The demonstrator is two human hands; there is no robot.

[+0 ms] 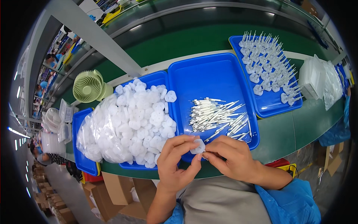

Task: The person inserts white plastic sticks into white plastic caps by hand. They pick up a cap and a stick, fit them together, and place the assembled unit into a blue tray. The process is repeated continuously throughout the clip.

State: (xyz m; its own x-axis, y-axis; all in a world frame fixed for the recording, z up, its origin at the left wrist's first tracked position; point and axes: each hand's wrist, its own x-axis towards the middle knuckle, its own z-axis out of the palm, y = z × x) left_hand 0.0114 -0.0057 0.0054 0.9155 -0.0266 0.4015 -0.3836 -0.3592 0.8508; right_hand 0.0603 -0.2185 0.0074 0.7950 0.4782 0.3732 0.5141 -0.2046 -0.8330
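Between my two hands, in front of my chest, is a small translucent white plastic disc (199, 146) with a wavy edge. My left hand (174, 160) grips its left side between thumb and fingers. Thumb and fingertips of my right hand (233, 158) pinch at its right edge; whether they also hold a thin stick is hidden. Just beyond, a blue tray (205, 76) bears a pile of thin white sticks (212, 115). To the left, many similar discs (143, 119) spill from a clear plastic bag (99, 130) over another blue tray (158, 77).
At the far right, a blue tray (274, 108) holds discs with sticks standing upright in them (266, 63). White plastic containers (312, 77) stand beside it. A green fan (89, 86) is at the back left, near a grey metal post (100, 37). Cardboard boxes (115, 188) lie below the green table.
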